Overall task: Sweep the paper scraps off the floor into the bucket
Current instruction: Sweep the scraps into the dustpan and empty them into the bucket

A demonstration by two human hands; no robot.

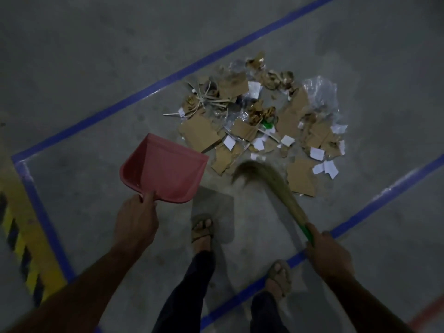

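Pink dustpan (165,168) is held empty by the left hand (137,218), broom (269,186) gripped by the right hand (328,254); paper scraps (262,121) lie heaped on the floor (96,56), unswept, no bucket seen.

Bare forearms, dark trousers (192,292), and open-toed sandals (202,228) on both feet.

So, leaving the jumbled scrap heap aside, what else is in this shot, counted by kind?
pink dustpan: 1
broom: 1
hands: 2, the left hand holding the dustpan, the right hand gripping the broom
sandals: 2, the other at
Total: 6
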